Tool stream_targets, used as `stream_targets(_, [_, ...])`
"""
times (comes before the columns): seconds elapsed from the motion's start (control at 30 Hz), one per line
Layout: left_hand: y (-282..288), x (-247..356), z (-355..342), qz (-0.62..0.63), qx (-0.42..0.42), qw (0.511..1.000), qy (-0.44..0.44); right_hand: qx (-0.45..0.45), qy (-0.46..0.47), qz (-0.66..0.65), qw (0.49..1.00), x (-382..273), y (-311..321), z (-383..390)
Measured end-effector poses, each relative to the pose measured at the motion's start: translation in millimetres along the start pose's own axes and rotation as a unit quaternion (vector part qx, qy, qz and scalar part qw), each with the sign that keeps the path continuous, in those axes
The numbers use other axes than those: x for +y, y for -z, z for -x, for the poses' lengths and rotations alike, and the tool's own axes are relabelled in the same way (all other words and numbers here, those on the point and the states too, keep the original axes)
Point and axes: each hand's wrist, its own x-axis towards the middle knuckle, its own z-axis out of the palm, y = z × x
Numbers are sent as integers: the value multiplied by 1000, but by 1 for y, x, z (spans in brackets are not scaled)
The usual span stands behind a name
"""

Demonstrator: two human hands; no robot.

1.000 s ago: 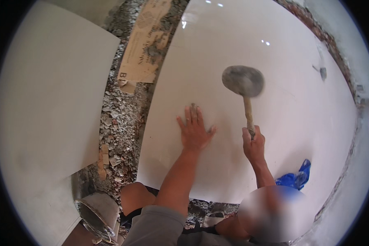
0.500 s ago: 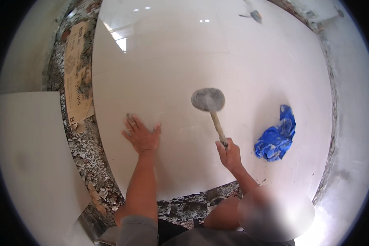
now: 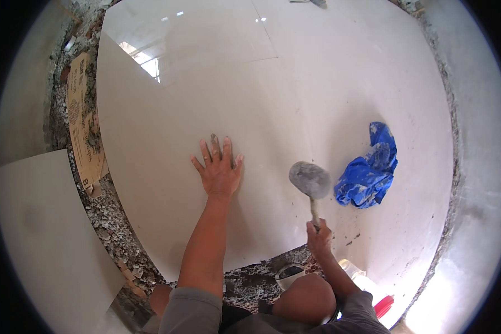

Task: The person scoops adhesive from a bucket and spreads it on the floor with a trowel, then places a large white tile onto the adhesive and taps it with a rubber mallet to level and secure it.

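Note:
My left hand (image 3: 218, 173) lies on a large glossy cream tile (image 3: 167, 122) with its fingers spread. My right hand (image 3: 319, 239) grips the wooden handle of a rubber mallet (image 3: 309, 179) with a grey, dusty head, held over the lower middle of the tiled surface. A crumpled blue cloth (image 3: 366, 179) smeared with pale dirt lies just right of the mallet head. A thin joint line crosses the glossy surface above my hands.
Rubble (image 3: 111, 227) and a cardboard strip (image 3: 80, 121) run along the left edge, beside another pale slab (image 3: 36, 228). A small tool (image 3: 317, 3) sits at the top. My bare knee (image 3: 303, 298) is below, near a red object (image 3: 384, 305). A pale wall (image 3: 473, 122) borders the right.
The view has turned. The mallet has moved lower, nearer the blue cloth, still in my right hand. My left hand remains spread on the tile, shifting in the picture.

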Motion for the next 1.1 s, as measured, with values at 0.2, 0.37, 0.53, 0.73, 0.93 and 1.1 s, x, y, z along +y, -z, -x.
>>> stream_targets(0.2, [9,4,-1,-3,-35,999,12,-44,27,44,998,1,11,5])
stream_targets(0.37, [2,1,-1,-7,-26,1000,7,-33,-2,-19,999,-19,8,-4])
stream_targets(0.53, [0,-1,0,10,38,999,-14,-25,34,-26,999,-53,13,-33])
stream_targets(0.73, [-1,-1,-1,5,38,999,-10,-33,92,13,995,-79,-7,-69])
stream_targets(0.93, [-2,-1,-1,12,47,999,-16,-37,93,27,995,-81,-15,-83])
stream_targets(1.1, [-6,-2,-1,-28,99,994,-22,-37,40,-8,999,-60,-11,-50])
